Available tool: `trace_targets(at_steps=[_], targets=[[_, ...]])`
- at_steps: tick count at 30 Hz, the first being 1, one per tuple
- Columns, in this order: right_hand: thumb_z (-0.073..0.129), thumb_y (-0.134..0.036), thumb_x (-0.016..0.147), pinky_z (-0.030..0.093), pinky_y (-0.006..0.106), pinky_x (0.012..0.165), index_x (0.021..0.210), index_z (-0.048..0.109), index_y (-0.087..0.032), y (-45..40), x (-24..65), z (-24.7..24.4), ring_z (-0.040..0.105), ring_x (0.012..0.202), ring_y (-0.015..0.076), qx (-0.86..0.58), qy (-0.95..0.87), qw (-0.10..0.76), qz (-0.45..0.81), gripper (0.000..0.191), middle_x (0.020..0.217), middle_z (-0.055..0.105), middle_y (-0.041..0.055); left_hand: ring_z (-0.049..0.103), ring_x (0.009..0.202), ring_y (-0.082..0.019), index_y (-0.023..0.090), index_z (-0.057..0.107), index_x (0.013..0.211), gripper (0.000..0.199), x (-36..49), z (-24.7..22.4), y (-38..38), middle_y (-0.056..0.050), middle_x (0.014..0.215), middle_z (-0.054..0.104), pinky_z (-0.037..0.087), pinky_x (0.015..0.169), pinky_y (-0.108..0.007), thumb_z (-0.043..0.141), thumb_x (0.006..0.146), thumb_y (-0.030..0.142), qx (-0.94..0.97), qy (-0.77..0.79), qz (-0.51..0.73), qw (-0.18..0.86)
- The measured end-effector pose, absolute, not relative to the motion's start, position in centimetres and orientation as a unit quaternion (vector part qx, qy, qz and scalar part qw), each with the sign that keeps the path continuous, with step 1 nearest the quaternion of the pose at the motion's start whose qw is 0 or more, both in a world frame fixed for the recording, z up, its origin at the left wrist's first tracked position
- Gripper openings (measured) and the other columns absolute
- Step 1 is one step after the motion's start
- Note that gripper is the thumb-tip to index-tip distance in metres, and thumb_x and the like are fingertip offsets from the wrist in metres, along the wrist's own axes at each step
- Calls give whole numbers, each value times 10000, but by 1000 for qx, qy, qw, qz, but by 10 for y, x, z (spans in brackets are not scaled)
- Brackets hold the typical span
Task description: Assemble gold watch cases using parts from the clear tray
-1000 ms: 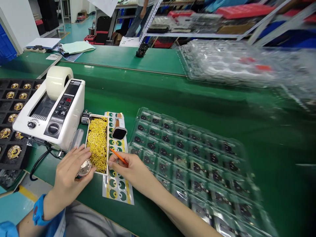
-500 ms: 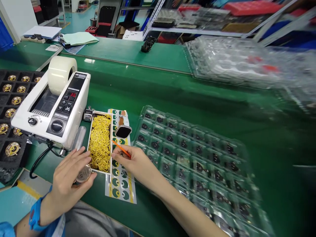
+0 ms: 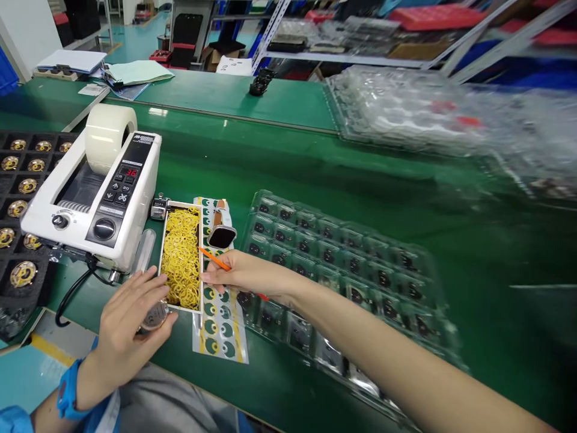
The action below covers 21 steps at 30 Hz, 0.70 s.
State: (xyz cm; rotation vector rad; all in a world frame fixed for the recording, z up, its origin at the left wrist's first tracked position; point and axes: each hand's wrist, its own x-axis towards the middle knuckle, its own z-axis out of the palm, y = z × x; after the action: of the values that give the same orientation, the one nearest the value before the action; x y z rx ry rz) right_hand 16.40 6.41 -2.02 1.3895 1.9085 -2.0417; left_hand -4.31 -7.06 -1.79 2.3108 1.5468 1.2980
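My left hand is closed around a round silvery metal disc with small print on it, beside the lower left corner of a white box. The box is filled with small yellow rings. Between thumb and fingers, my right hand grips a thin orange pointed tool, its tip at the box's right edge. Under that hand lies a sheet of green, white and yellow stickers. A smartwatch rests on the sheet's upper part.
A white tape dispenser stands at left, next to a black foam tray of round gold parts. A clear tray of small black parts lies at right. A small metal counter touches the box area. Clear plastic trays are stacked behind.
My right hand has shifted slightly up and its forearm lies flatter; the orange tool's rear end now shows below the hand. My left hand keeps the disc. The view has shifted a little.
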Motion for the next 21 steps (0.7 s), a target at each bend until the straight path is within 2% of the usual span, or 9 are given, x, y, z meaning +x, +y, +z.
trace_targets(at_steps=[6,11,16,21], targets=[[744,-629,653,115,253,463,498,544,-198,61,169,-21,211,440,70,443,601,-21,-665,499,429,353,-61,701,1087,-265,125,629,1086,259,-46,-18,-73,-143,1047,761,580,980,-431,680,832,123,749,509,423,31],[749,-624,633,208,245,511,552,548,-181,57,175,-21,312,500,81,456,594,-51,-661,493,533,473,-31,706,1075,-265,126,628,1094,269,-47,-21,-73,-142,1050,760,581,978,-440,675,829,119,747,507,429,33],[687,-656,701,247,247,531,560,525,-179,35,171,-11,319,525,91,459,609,-100,-639,523,536,418,-46,698,1092,-257,121,619,1139,319,-43,-21,-72,-149,1059,758,581,974,-420,683,827,142,741,499,446,49],[669,-701,719,291,234,503,764,653,-181,-3,149,4,338,524,90,376,558,-151,-725,522,586,441,-45,681,1129,-237,124,551,1277,444,-33,-15,-69,-148,1114,747,559,1007,-381,653,848,175,745,473,465,70]])
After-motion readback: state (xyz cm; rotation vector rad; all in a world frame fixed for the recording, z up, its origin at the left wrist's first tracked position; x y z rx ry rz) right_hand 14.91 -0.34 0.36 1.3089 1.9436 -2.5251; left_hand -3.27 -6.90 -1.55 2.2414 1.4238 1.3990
